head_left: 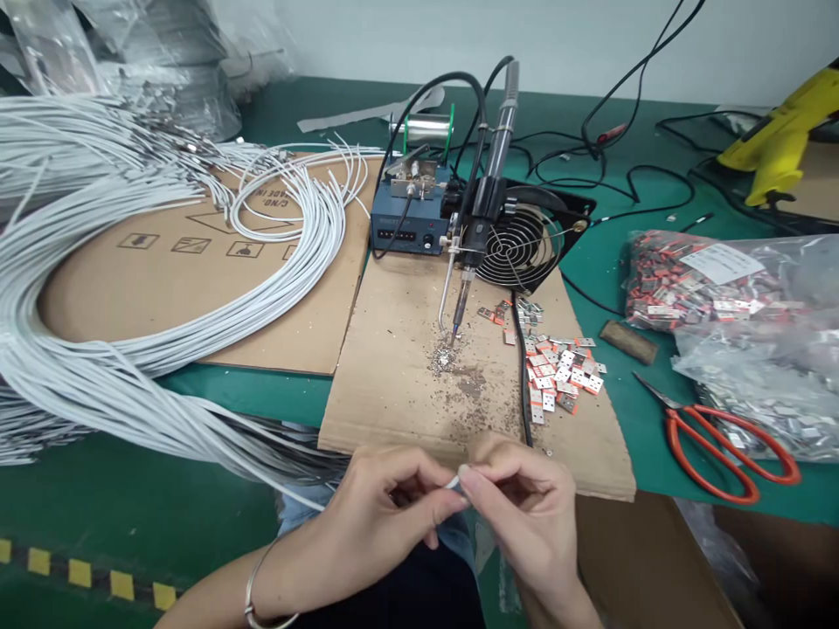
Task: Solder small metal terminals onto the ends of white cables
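Observation:
My left hand [393,507], a bracelet on its wrist, pinches a white cable [452,483] close to its end. My right hand [524,502] closes thumb and fingers on the tip of that same cable, so the end itself is hidden. Both hands meet in front of the cardboard sheet's near edge. From the left hand the cable seems to run back to the big bundle of white cables [216,428]. Beyond the hands, a soldering iron [488,192] points down in its holder above a heap of solder bits [444,356].
Small metal connector parts with orange strips [557,376] lie on the cardboard [393,376]. A blue soldering feeder [406,223] and a fan [524,245] stand behind. To the right are orange-handled scissors [727,454], bags of parts [708,279] and a yellow glue gun [780,144].

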Available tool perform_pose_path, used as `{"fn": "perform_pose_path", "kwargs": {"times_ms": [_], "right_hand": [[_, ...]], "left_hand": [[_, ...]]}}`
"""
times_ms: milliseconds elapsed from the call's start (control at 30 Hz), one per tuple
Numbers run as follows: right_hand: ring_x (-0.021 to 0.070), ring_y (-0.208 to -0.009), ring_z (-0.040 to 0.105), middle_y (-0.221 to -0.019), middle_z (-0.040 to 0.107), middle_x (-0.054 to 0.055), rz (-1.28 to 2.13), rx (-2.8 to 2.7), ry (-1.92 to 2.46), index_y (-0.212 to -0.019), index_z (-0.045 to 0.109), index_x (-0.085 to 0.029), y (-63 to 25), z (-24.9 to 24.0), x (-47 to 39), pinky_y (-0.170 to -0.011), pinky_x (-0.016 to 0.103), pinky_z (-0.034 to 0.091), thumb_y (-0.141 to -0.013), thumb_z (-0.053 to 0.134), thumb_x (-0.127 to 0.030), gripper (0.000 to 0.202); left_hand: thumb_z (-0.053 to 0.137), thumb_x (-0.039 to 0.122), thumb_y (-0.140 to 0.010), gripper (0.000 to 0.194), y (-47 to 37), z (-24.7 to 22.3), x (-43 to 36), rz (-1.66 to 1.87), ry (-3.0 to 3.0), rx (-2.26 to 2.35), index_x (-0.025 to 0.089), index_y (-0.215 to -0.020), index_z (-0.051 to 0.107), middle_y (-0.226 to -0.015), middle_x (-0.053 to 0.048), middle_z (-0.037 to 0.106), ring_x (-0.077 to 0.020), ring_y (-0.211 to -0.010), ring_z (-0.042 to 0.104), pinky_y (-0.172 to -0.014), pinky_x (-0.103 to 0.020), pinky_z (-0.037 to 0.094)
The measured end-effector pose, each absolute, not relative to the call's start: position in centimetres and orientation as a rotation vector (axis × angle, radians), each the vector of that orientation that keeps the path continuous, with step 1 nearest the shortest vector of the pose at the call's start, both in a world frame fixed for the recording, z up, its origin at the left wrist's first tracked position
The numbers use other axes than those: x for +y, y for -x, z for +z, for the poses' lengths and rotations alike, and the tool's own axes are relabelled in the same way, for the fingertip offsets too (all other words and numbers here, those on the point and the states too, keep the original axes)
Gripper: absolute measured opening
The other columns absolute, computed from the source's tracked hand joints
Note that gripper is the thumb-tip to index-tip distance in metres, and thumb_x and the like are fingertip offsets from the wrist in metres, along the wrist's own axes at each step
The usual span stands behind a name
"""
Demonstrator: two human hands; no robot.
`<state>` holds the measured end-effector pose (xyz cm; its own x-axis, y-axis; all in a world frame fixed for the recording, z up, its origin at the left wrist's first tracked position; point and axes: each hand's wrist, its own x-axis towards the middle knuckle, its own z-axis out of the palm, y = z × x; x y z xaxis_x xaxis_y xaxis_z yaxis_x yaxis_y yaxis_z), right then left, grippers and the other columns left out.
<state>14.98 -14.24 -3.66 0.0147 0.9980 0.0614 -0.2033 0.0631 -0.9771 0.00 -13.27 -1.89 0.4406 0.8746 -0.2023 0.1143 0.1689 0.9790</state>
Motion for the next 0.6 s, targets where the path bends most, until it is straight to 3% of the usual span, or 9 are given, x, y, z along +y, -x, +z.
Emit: {"fn": "perform_pose_path", "kwargs": {"times_ms": [100, 200, 333, 600], "right_hand": [[0.0096, -0.047, 0.039, -0.054, 0.047, -0.004, 1.41, -0.948, 0.883, -0.064, 0.061, -0.02, -15.8, -3.4, -13.9, -0.043, 0.022, 0.029, -0.078, 0.066, -0.019, 0.015], [0.0078, -0.044, 0.035, -0.054, 0.044, -0.005, 1.341, -0.829, 0.844, -0.066, 0.062, -0.022, -16.6, -3.0, -13.4, -0.041, 0.021, 0.028, -0.081, 0.065, -0.022, 0.015], [0.0105, -0.05, 0.044, -0.06, 0.056, -0.001, 1.394, -1.13, 1.062, -0.073, 0.068, -0.021, -16.4, -3.1, -13.5, -0.044, 0.022, 0.033, -0.074, 0.071, -0.017, 0.005], [0.012, -0.05, 0.044, -0.054, 0.051, -0.002, 1.376, -1.341, 1.133, -0.071, 0.067, -0.02, -16.6, -2.3, -13.5, -0.044, 0.024, 0.033, -0.074, 0.069, -0.018, 0.005]], "left_hand": [[0.061, 0.025, -0.082, 0.015, 0.1, -1.4, -13.3, 0.688, -1.273, 0.995, 0.014, -0.072, 0.062, -0.052, 0.004, 0.05, -0.0066, -0.042, 0.053, -0.04, -0.015, 0.038], [0.062, 0.029, -0.081, 0.018, 0.3, -1.0, -13.1, 0.669, -1.116, 0.962, 0.014, -0.071, 0.059, -0.046, 0.006, 0.048, -0.007, -0.038, 0.051, -0.036, -0.015, 0.036], [0.063, 0.03, -0.079, 0.019, 0.3, -0.8, -12.8, 0.689, -1.059, 0.965, 0.014, -0.071, 0.059, -0.049, 0.005, 0.049, -0.007, -0.04, 0.052, -0.035, -0.014, 0.035], [0.062, 0.027, -0.082, 0.017, 0.8, -0.6, -12.6, 0.647, -1.309, 0.998, 0.013, -0.072, 0.063, -0.056, 0.002, 0.055, -0.0072, -0.043, 0.055, -0.042, -0.016, 0.04]]}}
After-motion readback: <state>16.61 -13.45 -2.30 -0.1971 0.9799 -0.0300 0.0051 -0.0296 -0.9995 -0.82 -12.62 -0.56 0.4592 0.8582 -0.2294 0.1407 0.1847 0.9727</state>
